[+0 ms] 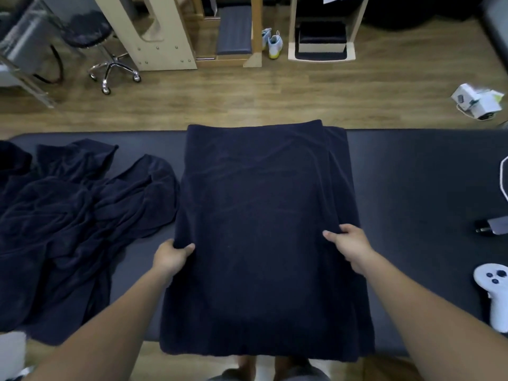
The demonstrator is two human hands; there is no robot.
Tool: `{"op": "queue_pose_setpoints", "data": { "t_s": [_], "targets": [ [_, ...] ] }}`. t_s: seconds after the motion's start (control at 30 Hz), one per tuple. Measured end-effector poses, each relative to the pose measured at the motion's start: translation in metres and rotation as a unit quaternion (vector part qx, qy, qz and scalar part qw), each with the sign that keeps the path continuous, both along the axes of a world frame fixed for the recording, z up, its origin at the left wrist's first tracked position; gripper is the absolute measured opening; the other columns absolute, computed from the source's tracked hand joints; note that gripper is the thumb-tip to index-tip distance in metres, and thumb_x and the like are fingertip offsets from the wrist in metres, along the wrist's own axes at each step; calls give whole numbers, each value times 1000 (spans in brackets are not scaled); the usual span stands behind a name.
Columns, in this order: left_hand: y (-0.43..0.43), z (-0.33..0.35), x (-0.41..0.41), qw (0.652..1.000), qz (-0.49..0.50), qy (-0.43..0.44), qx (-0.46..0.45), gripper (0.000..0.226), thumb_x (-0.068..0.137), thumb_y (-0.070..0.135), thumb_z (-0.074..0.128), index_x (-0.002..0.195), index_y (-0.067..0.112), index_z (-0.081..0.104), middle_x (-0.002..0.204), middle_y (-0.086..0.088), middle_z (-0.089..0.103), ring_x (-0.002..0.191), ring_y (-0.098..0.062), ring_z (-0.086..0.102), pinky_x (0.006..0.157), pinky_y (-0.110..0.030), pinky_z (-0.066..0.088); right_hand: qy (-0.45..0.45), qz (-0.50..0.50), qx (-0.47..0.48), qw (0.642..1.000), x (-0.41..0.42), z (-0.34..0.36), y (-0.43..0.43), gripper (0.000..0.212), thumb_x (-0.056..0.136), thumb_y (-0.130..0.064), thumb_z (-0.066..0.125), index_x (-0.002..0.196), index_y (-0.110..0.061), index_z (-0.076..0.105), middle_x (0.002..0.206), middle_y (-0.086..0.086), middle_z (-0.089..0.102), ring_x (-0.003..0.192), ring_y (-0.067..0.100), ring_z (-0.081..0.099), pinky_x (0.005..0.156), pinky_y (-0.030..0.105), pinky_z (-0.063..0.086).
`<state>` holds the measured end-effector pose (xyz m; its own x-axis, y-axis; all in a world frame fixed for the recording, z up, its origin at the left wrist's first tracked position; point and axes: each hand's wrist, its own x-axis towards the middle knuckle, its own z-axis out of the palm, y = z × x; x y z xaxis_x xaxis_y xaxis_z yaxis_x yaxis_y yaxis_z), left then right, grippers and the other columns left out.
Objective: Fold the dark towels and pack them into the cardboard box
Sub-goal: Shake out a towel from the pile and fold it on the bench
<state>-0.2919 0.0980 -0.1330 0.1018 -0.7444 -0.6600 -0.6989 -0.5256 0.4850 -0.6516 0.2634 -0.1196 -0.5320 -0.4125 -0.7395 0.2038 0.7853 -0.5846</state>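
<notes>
Spanning the middle of the bench point(412, 188) from its far edge and hanging over the near one, the dark towel point(264, 215) lies fairly flat and looks already doubled. The left hand point(171, 257) pinches its left edge and the right hand point(351, 248) grips its right edge, level with each other, probably to keep the cloth taut for the next fold. A heap of unfolded towels point(77, 215) lies just left. No cardboard box is in view.
</notes>
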Motion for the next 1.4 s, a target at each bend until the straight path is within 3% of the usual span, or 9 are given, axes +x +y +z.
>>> {"op": "queue_pose_setpoints", "data": {
  "t_s": [0.23, 0.43, 0.67, 0.87, 1.0, 1.07, 1.2, 1.3, 1.4],
  "targets": [
    [-38, -14, -25, 993, 103, 57, -21, 38, 93, 26, 71, 126, 9, 62, 117, -9, 69, 101, -29, 66, 89, -43, 55, -52, -40, -73, 995, -28, -19, -46, 15, 89, -26, 72, 96, -22, 59, 102, -7, 64, 87, 9, 60, 84, 32, 49],
    [-67, -2, -49, 989, 101, 107, -15, 24, 92, 13, 71, 114, 15, 60, 111, -7, 70, 97, -27, 68, 83, -43, 57, -54, -25, -82, 995, -49, -31, -73, 53, 90, -33, 70, 136, -14, 54, 130, -2, 61, 112, 19, 61, 97, 36, 50],
    [-125, 8, -88, 986, 64, 146, -43, 37, 90, 15, 74, 121, 16, 54, 114, -4, 68, 101, -24, 67, 82, -39, 56, -18, -41, -95, 995, -62, -32, -113, 25, 94, -27, 65, 119, -21, 62, 120, -2, 65, 108, 20, 62, 98, 39, 51],
    [-165, 13, -107, 979, 69, 192, 2, 62, 89, 17, 75, 134, 22, 33, 114, 1, 59, 97, -18, 63, 73, -37, 53, -127, -7, -52, 991, -82, -21, -138, 68, 76, -39, 83, 134, -22, 52, 128, -9, 59, 113, 18, 59, 95, 39, 51],
    [-199, 18, -114, 963, 108, 238, 60, 34, 98, 35, 63, 126, 18, 54, 114, -2, 68, 102, -20, 66, 78, -38, 53, -129, -67, -79, 986, -100, -22, -160, 31, 88, -24, 72, 118, -22, 65, 118, 0, 70, 103, 20, 67, 89, 39, 55],
    [-214, 8, -111, 955, 131, 252, 84, 35, 103, 45, 49, 118, 18, 65, 112, -1, 72, 102, -18, 68, 80, -37, 52, -127, -82, -92, 984, -104, -21, -173, 21, 89, -28, 72, 108, -23, 66, 112, 0, 71, 99, 20, 68, 89, 40, 56],
    [-235, -3, -100, 939, 178, 265, 125, 45, 107, 36, 32, 81, 21, 67, 84, 1, 68, 67, -16, 69, 76, -36, 48, -61, -74, -126, 987, -108, -18, -189, 7, 97, -23, 61, 99, -27, 66, 111, -2, 72, 97, 18, 69, 88, 39, 57],
    [-244, -9, -96, 950, 151, 244, 123, 37, 108, 23, 33, 118, 15, 67, 107, -5, 70, 97, -21, 68, 88, -39, 50, -60, -141, -204, 967, -117, -11, -189, 18, 97, -11, 56, 99, -20, 71, 103, 2, 75, 96, 20, 71, 83, 37, 58],
    [-249, -14, -101, 960, 116, 233, 99, 37, 107, 14, 32, 124, 13, 65, 119, -9, 68, 103, -25, 65, 90, -39, 52, -62, -197, -197, 958, -129, -17, -187, 23, 92, -1, 49, 90, -14, 68, 96, 8, 72, 93, 24, 67, 74, 35, 55]
  ]
}}
